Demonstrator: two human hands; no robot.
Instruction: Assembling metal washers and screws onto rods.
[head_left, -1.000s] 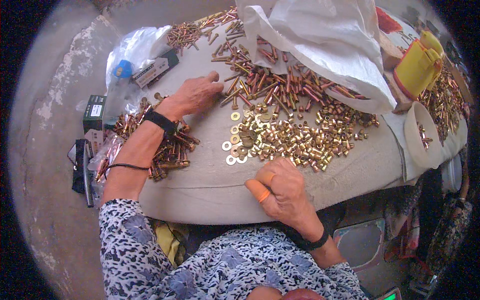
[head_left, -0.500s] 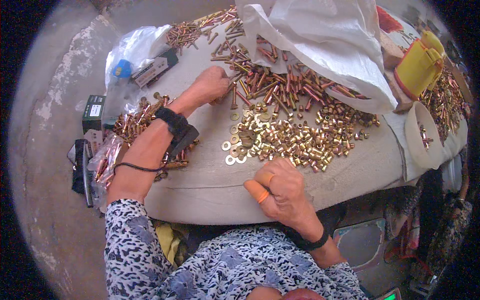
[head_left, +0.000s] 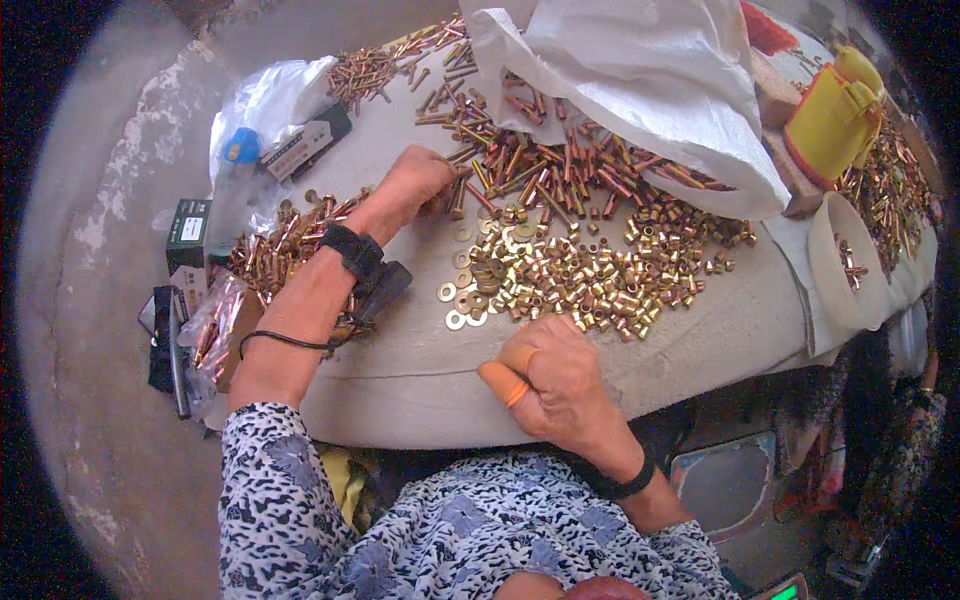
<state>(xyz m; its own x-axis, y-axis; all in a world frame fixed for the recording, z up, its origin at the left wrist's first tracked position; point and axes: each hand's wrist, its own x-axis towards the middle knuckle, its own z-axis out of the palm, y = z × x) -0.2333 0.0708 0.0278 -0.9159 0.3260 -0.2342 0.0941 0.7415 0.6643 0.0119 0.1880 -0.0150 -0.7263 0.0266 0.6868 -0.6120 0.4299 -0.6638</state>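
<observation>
My left hand point(head_left: 420, 182) is closed at the left edge of the bolt pile, its fingers curled downward. What they hold, if anything, is hidden. Beside its fingertips lies a brass-coloured bolt point(head_left: 459, 197). My right hand point(head_left: 562, 388) rests as a fist on the cloth-covered table, with orange finger covers point(head_left: 503, 384) on the thumb and a finger. Its inside cannot be seen. Just beyond it spread many short metal sleeves point(head_left: 610, 285), with flat washers point(head_left: 456, 320) along their left side. Long bolts point(head_left: 560, 175) heap up behind the sleeves.
A white woven sack point(head_left: 650, 90) lies over the far bolts. Under my left forearm is another heap of bolts point(head_left: 270, 255), beside small boxes point(head_left: 188, 232) and plastic bags. At right stand a white tub point(head_left: 845, 265) and a yellow container point(head_left: 835, 120).
My left hand has drawn slightly toward me, along the edge of the bolts, fingers still curled. The right fist has stayed almost in place. The whole view has shifted a little.
</observation>
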